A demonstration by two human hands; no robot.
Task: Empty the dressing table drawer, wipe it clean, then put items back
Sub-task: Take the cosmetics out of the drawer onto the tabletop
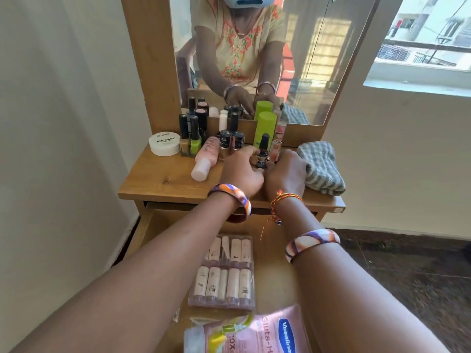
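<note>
Both hands meet at the middle of the tabletop point(163, 182) around a small dark-capped bottle point(262, 156) labelled NIV. Left hand point(240, 171) has fingers curled to the bottle's left side, fingertips at its base, looks like a pinch on it. Right hand point(286, 171) is cupped on the bottle's right side, fingers curled in; cannot tell whether it actually grips the bottle or something else hidden under the palm.

Just right of the grip, touching distance: a small peach tube point(276, 148) upright. Behind the grip: a green can point(265, 127). Just left of the grip: two dark-capped bottles point(232, 141) upright, then a pink bottle point(205, 159) lying on its side, white cap toward the table's front edge. Further left: nail polishes point(190, 136), one lime green, standing in a cluster, and a white tub point(164, 143) marked NAIL POLISH at the far left. Right of the right hand, touching its knuckles or nearly: a folded grey striped cloth point(322, 166).

Behind all: mirror point(305, 59) reflecting the person and bottles.

Below the grip, toward the person: the drawer point(163, 225) pulled open under the forearms. In it a clear pack of tubes point(224, 271) lying flat, and nearest the camera a pink Vaseline pouch point(254, 332). Bangles on both wrists, thread band on the right.
</note>
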